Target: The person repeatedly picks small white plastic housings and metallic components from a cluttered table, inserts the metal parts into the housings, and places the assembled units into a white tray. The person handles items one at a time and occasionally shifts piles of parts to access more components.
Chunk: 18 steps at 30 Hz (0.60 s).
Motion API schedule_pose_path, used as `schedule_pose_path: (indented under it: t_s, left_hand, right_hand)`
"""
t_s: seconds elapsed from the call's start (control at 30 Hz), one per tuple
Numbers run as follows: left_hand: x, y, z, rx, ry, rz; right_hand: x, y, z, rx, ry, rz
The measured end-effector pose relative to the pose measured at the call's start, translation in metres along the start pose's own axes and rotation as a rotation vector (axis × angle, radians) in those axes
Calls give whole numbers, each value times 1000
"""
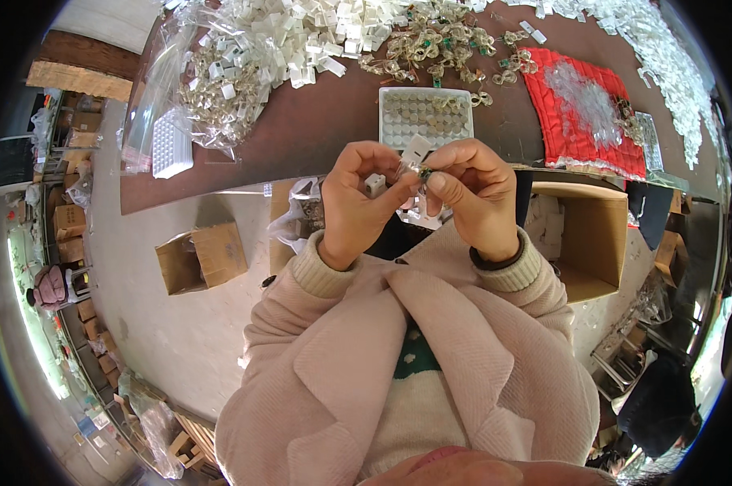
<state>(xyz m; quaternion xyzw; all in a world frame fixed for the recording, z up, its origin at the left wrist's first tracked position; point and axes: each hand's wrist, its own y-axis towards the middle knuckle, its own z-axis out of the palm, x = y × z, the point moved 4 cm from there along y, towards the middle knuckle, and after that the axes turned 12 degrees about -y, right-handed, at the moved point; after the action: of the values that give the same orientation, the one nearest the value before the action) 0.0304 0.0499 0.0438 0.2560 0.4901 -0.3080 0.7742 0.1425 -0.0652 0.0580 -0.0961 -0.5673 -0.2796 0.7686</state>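
Note:
Both hands meet in front of my chest, just past the table's near edge. My left hand (358, 198) is closed, its thumb and fingertips pinching a small white plastic casing (416, 150). A second white plastic piece (375, 185) sits in the curl of the same hand. My right hand (481, 198) is also closed, pinching a small part with green and metallic bits (424, 172) against the casing. Fingertips partly hide this part, so its exact kind is unclear. Right behind my hands stands a white tray (384, 121) holding rows of round, coin-like discs.
White plastic casings (301, 36) are heaped at the back, beside a pile of wired parts (439, 40). Clear pieces lie on a red cloth (552, 138) at right. A white gridded tray (172, 146) is at left. Cardboard boxes (220, 255), (597, 235) stand below the table.

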Motion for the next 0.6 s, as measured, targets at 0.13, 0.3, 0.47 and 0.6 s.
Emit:
schedule_pose_path:
  t_s: [0.13, 0.3, 0.47, 0.6]
  left_hand:
    - [3, -7, 0, 110, 17, -139]
    - [11, -14, -8, 11, -352, -324]
    - [15, -19, -17, -127, -419, -217]
    - [12, -23, -17, -60, -391, -61]
  right_hand:
    - [0, -3, -3, -21, -56, 29]
    - [1, -4, 2, -8, -104, -4]
    - [3, -7, 8, -137, -393, -91]
    - [1, -5, 15, -174, -542, -167]
